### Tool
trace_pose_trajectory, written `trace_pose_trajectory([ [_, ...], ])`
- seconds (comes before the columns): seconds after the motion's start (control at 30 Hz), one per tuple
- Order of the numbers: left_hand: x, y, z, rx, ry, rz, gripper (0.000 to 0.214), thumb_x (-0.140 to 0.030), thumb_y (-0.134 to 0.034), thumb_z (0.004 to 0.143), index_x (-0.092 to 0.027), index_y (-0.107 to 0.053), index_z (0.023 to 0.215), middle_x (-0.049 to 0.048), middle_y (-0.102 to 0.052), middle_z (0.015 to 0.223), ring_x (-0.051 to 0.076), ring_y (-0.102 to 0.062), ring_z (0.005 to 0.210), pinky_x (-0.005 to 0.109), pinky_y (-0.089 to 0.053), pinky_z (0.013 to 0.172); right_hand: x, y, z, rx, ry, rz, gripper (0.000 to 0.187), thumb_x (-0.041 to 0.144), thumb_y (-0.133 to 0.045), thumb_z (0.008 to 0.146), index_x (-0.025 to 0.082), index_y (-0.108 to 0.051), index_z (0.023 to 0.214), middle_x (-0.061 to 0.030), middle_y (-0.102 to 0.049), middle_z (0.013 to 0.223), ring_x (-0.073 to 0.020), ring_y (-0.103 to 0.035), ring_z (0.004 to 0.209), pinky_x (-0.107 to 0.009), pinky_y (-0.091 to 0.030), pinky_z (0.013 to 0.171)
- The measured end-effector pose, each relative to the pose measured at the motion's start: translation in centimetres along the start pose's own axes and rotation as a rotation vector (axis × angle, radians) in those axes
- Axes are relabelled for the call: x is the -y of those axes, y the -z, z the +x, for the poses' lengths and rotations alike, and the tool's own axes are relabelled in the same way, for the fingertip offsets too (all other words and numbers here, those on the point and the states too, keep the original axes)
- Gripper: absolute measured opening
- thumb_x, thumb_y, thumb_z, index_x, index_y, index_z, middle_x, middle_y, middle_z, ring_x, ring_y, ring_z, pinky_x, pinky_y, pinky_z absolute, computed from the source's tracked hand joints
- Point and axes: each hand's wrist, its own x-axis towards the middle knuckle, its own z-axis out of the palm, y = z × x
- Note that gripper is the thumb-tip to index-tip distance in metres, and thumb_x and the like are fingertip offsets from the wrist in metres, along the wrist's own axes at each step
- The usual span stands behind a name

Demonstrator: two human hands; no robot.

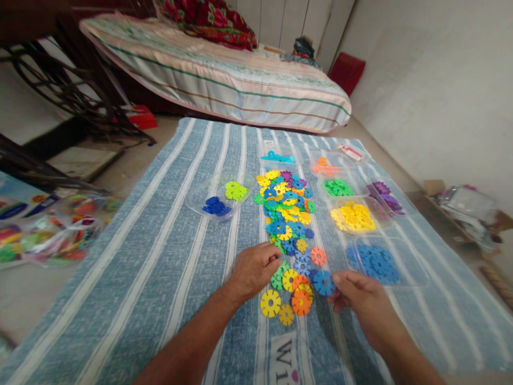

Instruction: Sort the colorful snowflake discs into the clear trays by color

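Observation:
A long pile of mixed-colour notched plastic discs (286,200) runs down the middle of the cloth-covered table. My right hand (358,294) pinches a blue disc (323,283) by its edge, at the right side of the pile's near end. Over the left side, my left hand (256,267) has its fingers curled together beside some green discs (279,278); whatever lies between its fingertips is hidden. Closest to me are a yellow disc (270,303) and an orange disc (301,303). Beyond my right hand, a clear tray (417,270) contains blue discs (379,263).
Right of the pile, clear trays hold yellow discs (353,216), green discs (337,187), purple discs (385,197) and orange pieces (325,168). A light-blue group (278,157) is at the back. Left, one tray (194,198) has lime and dark-blue discs. A bed (240,91) stands behind.

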Motion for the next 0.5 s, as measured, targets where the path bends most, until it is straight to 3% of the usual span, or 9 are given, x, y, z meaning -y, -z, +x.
trace_pose_trajectory([
  [0.1, 0.1, -0.1, -0.1, -0.014, -0.006, -0.013, 0.011, -0.022, -0.051, 0.077, -0.019, -0.061, 0.073, -0.0019, -0.055, 0.069, 0.011, -0.051, 0.067, 0.02, -0.036, 0.058, -0.2, -0.3, -0.1, -0.092, 0.217, -0.208, 0.029, 0.044, -0.056, 0.08, 0.017, -0.066, 0.072, -0.0011, -0.063, 0.058, -0.0149, -0.058, 0.053, -0.026, -0.048, 0.053],
  [0.23, 0.3, -0.3, -0.2, -0.054, 0.007, -0.041, 0.011, -0.022, -0.051, 0.076, -0.02, -0.062, 0.078, -0.0016, -0.056, 0.071, 0.011, -0.052, 0.068, 0.02, -0.038, 0.059, -0.9, -1.4, -0.1, -0.236, 0.865, -0.609, 0.016, 0.025, -0.052, 0.084, 0.02, -0.067, 0.082, -0.0036, -0.066, 0.071, -0.0155, -0.062, 0.066, -0.026, -0.051, 0.061],
  [0.3, 0.3, -0.3, -0.2, -0.057, 0.0, -0.044, 0.012, -0.022, -0.051, 0.076, -0.02, -0.063, 0.079, -0.0014, -0.056, 0.071, 0.011, -0.053, 0.068, 0.02, -0.039, 0.06, -1.1, -1.7, 0.0, -0.283, 1.114, -0.744, 0.015, 0.017, -0.053, 0.083, 0.02, -0.066, 0.09, -0.005, -0.067, 0.077, -0.016, -0.063, 0.073, -0.029, -0.053, 0.068],
  [0.4, 0.3, -0.2, -0.2, -0.057, -0.008, -0.029, 0.012, -0.021, -0.051, 0.076, -0.02, -0.062, 0.078, -0.0014, -0.057, 0.071, 0.011, -0.053, 0.068, 0.021, -0.039, 0.061, -0.7, -0.3, 0.3, -0.361, 1.296, -0.884, 0.022, 0.012, -0.057, 0.08, 0.02, -0.063, 0.099, -0.0057, -0.067, 0.08, -0.0184, -0.064, 0.081, -0.033, -0.053, 0.075],
  [0.5, 0.2, -0.1, -0.1, -0.058, -0.009, -0.018, 0.012, -0.021, -0.05, 0.076, -0.02, -0.061, 0.076, -0.0015, -0.057, 0.071, 0.011, -0.053, 0.068, 0.021, -0.039, 0.061, 0.3, 2.8, 0.6, -0.54, 1.329, -1.031, 0.024, 0.01, -0.061, 0.077, 0.019, -0.061, 0.099, -0.0059, -0.067, 0.081, -0.0199, -0.063, 0.082, -0.036, -0.052, 0.076],
])
